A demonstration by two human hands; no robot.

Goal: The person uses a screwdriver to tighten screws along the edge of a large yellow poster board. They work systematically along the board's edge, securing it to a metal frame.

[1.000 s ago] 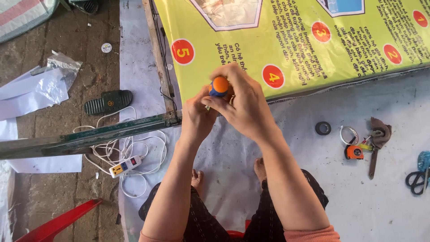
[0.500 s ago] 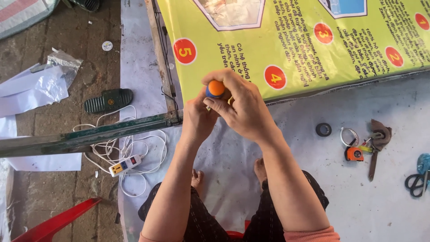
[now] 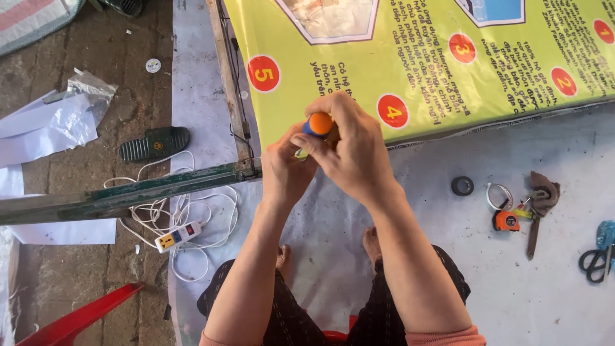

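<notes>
While both hands close on an orange-capped tool, work sits at the banner's near edge.
The right hand wraps the orange-capped tool from above; the left hand pinches its lower end just over the yellow banner, near the green metal bar. This looks like a fastening step; next, I judge, it needs steady downward pressure. A tape measure lies right.

Outdoor sign-making work area on bare ground: printed yellow banner on a metal frame at 12 o'clock, tape measure and scissors at 3, power strip at 8.
</notes>
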